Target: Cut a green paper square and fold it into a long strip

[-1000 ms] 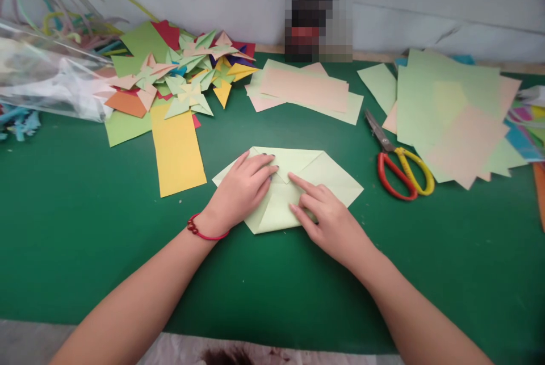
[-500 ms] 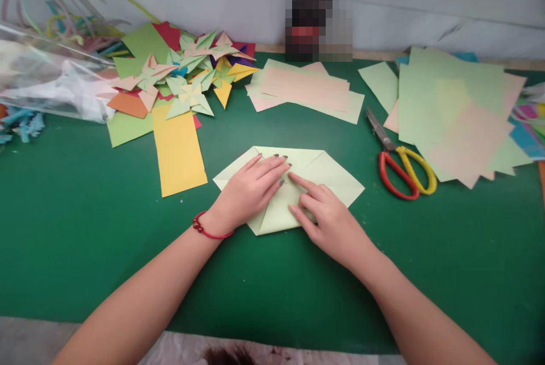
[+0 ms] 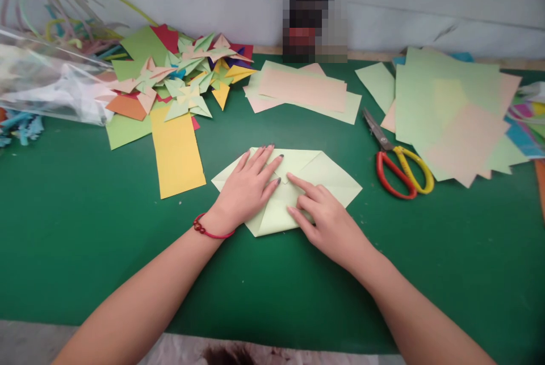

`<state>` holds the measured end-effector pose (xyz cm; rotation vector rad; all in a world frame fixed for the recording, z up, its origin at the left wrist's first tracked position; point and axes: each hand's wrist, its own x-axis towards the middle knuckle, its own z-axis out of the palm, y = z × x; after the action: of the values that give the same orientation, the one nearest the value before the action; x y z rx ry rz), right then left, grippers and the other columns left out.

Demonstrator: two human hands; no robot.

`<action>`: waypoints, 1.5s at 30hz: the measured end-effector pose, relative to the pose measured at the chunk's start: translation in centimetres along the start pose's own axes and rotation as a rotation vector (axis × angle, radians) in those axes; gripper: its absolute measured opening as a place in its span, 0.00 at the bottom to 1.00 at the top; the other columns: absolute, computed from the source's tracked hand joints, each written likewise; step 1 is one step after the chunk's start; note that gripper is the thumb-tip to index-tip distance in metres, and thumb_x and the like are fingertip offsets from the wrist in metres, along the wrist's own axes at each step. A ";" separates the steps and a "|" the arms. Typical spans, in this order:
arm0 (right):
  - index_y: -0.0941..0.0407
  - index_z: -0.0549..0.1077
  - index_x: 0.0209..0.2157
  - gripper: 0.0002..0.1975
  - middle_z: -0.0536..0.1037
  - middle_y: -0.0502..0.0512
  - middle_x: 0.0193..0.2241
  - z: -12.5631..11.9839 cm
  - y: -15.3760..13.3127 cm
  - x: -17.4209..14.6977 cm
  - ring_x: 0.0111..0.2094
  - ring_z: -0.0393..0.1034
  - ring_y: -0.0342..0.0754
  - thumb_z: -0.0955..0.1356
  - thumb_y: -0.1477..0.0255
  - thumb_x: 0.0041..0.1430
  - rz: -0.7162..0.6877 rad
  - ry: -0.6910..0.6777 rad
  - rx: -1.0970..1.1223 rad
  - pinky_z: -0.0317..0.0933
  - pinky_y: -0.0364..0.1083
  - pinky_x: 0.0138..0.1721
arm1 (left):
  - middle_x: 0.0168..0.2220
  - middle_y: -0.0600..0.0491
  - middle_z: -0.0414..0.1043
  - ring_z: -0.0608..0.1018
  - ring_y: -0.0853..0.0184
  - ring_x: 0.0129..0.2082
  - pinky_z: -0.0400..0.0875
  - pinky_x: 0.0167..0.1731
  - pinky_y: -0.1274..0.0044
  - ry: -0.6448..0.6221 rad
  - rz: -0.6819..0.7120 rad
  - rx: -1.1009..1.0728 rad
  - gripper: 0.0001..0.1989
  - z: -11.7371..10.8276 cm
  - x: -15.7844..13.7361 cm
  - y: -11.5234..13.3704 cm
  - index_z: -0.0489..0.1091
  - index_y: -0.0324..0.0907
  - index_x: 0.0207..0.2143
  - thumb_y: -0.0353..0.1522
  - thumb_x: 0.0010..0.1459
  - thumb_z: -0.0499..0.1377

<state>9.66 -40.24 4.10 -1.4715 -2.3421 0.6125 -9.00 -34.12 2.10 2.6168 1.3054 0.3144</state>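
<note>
A pale green sheet of folded paper (image 3: pixel 336 180) lies flat on the green table in front of me, pointed at its left and right ends. Spread over its left part, my left hand (image 3: pixel 247 186) rests flat with the fingers apart and hides the folds beneath. My right hand (image 3: pixel 326 212) is on the right part, its index finger stretched out to touch the paper near the middle. The thumb of that hand also meets the paper, while its other fingers are curled under. Neither hand grips anything.
Scissors (image 3: pixel 398 163) with red and yellow handles lie to the right, beside a stack of pastel paper sheets (image 3: pixel 447 121). More sheets (image 3: pixel 302 89) lie behind. At back left are folded paper shapes (image 3: pixel 187 95), a yellow paper strip (image 3: pixel 179 155) and a clear plastic bag (image 3: pixel 55 81).
My left hand's fingers have spread apart and turned to point farther from me. My right hand and the folded paper stay nearly in place.
</note>
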 end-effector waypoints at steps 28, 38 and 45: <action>0.55 0.63 0.24 0.12 0.62 0.57 0.58 0.0 -0.2 0.0 0.35 0.63 0.49 0.60 0.72 0.61 -0.017 0.007 -0.035 0.62 0.54 0.41 | 0.62 0.46 0.55 0.56 0.54 0.62 0.51 0.59 0.57 0.025 0.054 0.004 0.20 0.0 -0.2 0.1 0.59 0.43 0.57 0.34 0.64 0.46; 0.55 0.64 0.24 0.11 0.62 0.57 0.58 0.0 -0.3 0.0 0.36 0.65 0.49 0.61 0.72 0.61 -0.017 0.011 -0.040 0.63 0.54 0.41 | 0.63 0.44 0.51 0.55 0.54 0.62 0.50 0.59 0.57 0.023 0.038 -0.004 0.20 0.0 -0.2 0.1 0.59 0.43 0.58 0.34 0.64 0.47; 0.55 0.63 0.24 0.11 0.64 0.57 0.57 -0.1 -0.3 -0.1 0.38 0.66 0.50 0.61 0.72 0.61 -0.017 0.032 -0.005 0.63 0.55 0.42 | 0.61 0.45 0.56 0.57 0.54 0.62 0.52 0.58 0.56 0.056 0.055 -0.013 0.19 0.0 -0.2 0.2 0.61 0.44 0.56 0.33 0.63 0.47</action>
<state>9.49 -40.42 4.37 -1.4512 -2.3306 0.5747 -8.99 -34.39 2.16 2.6547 1.2448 0.4065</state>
